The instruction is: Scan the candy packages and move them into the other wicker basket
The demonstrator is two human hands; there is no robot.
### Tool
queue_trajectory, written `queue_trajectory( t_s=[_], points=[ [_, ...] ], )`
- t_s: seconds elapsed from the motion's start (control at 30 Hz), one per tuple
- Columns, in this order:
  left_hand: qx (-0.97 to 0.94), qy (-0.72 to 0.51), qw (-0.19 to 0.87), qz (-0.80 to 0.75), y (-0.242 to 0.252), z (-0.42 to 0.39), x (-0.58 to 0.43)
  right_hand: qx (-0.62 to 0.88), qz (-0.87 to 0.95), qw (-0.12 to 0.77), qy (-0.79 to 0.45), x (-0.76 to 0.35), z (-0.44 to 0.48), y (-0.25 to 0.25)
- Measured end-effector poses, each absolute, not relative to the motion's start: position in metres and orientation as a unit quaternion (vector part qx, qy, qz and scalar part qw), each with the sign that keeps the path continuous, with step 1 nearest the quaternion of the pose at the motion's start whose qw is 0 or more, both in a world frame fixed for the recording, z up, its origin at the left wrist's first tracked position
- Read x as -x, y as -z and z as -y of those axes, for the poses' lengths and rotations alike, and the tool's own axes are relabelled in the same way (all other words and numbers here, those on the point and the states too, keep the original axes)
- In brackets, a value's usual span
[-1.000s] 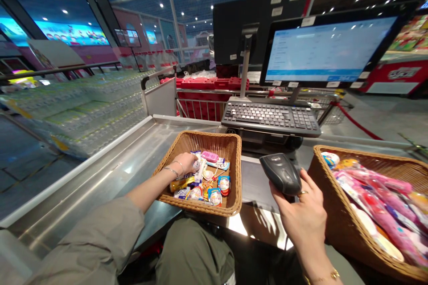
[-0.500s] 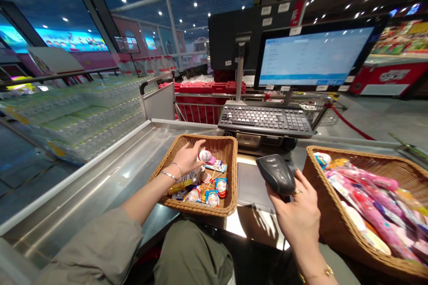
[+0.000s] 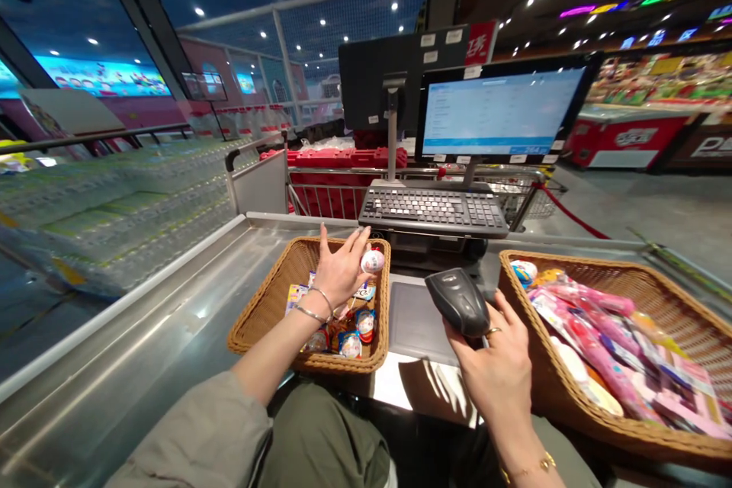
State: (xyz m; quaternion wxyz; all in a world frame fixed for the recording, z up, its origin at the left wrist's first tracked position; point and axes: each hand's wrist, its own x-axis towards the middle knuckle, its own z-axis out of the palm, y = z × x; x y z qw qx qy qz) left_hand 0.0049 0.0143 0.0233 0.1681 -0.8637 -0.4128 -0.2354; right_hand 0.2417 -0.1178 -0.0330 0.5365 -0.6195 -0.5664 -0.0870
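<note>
My left hand is over the left wicker basket, its fingers closed on a white and pink egg-shaped candy near the basket's right rim. Below it in that basket lie small wrapped sweets, among them blue and white egg packs. My right hand is wrapped round a black handheld scanner, which points up and left above the counter between the baskets. The right wicker basket is filled with pink packaged items and stands just right of my right hand.
Behind the baskets stand a keyboard and a lit monitor on the metal counter. Past them are a shopping cart with red crates and stacked bottle packs on the left.
My left hand has moved right and slightly up with the egg-shaped candy, away from the other sweets. The view has shifted right, and my right hand still holds the scanner.
</note>
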Motion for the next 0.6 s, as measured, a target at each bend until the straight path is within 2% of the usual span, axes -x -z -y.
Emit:
queue_trajectory(
  t_s=[0.6],
  points=[
    [0.870,0.287,0.163,0.367,-0.020,-0.002,-0.053,0.620,0.556,0.546,0.085,-0.261,0.133,0.028]
  ],
)
